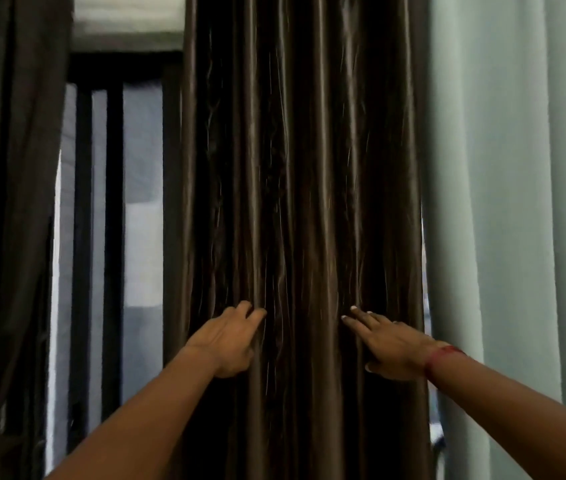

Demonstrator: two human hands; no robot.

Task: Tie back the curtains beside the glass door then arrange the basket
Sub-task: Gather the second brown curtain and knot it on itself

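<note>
Right hand (pixel 390 344) lies flat on the brown curtain (pixel 302 168), fingers straight and close together, pinching nothing; a red band (pixel 442 358) circles its wrist. Left hand (pixel 229 341) rests on the same panel at the same height, fingers lightly bent into a pleat; whether any cloth is pinched cannot be told. Between the two hands runs a strip of untouched pleats. Both hands are equally near, so neither has the advantage of reach.

This curtain hangs straight, its long axis vertical, ungathered and not yet tied. Its right edge falls just outside the right hand and its left edge lies further outside the left hand, so gathering probably means sweeping both edges inward to the middle.

Behind, left of the panel, stands the glass door (pixel 136 202); further left hangs a second dark curtain (pixel 7 168); a pale green curtain (pixel 517 168) hangs at right. No tie or basket is in view.
</note>
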